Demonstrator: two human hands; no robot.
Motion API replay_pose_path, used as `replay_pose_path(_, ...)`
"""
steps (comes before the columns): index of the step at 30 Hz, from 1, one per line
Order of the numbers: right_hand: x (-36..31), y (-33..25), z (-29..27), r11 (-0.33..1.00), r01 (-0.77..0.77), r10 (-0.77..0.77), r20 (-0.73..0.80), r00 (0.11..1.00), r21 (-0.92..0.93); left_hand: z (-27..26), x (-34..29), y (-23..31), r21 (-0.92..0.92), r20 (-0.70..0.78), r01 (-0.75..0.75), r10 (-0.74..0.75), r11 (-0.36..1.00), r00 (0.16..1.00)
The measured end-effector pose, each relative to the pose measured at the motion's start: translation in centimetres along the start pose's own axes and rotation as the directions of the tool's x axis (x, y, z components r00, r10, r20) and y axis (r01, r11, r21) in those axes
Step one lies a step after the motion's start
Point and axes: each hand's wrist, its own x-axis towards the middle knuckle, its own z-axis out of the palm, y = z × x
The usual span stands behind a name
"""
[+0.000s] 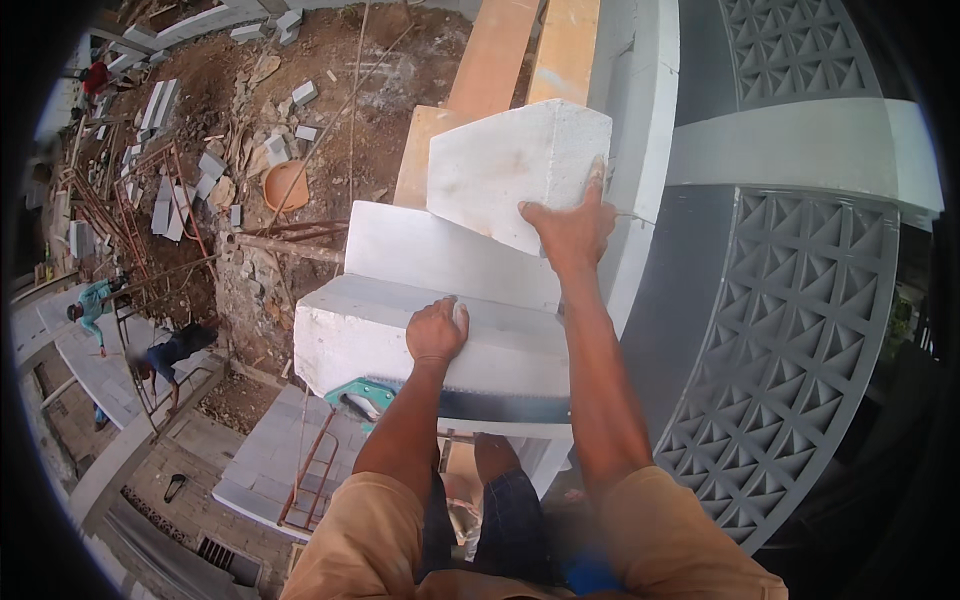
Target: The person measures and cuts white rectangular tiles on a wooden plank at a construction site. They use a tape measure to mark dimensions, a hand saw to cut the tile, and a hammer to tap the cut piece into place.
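Note:
My right hand grips the near right corner of a white building block, with its thumb on one face and a finger stretched along another. That block sits tilted on top of another white block. My left hand, fingers curled under, rests on the upper side of a long white block closer to me. What the left fingers hold, if anything, is hidden. Along this block's near side lies a hand saw with a green handle, its dark blade passing behind my left forearm.
Wooden planks run away beyond the blocks. A patterned grey vent-block wall stands at right. Far below left are dirt ground, scattered blocks, an orange basin, rusty scaffold frames and two people working.

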Motion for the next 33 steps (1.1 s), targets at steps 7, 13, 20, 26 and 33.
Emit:
replay_pose_path(7, -5.0, -1.4, -11.7, 0.855, 0.354, -0.426, -0.126, 0.896, -0.378, 0.0, 1.7, -0.7, -0.079, 0.008, 0.047, -0.047, 0.996, 0.999)
replay_pose_path(13, -12.8, -0.9, -24.1, 0.614, 0.515, -0.593, 0.081, 0.801, -0.598, -2.4, 0.7, -2.5, -0.346, -0.177, -0.136, 0.077, 0.928, 0.981)
replay_pose_path(20, -24.5, 0.6, -36.2, 0.65, 0.474, -0.423, 0.235, 0.875, -0.593, -11.6, -13.6, -3.9, -0.696, 0.037, 0.163, -0.192, 0.7, 0.981)
replay_pose_path(26, -34.1, 1.0, -39.5, 0.628, 0.414, -0.368, 0.218, 0.904, -0.658, -4.7, -27.2, 7.4, -0.656, 0.689, 0.652, -0.052, 0.38, 0.723)
replay_pose_path(33, -40.4, -4.1, -41.3, 0.752, 0.372, -0.32, 0.192, 0.928, -0.544, -4.3, -25.2, 11.3, -0.553, 0.833, 0.807, -0.146, -0.209, 0.533)
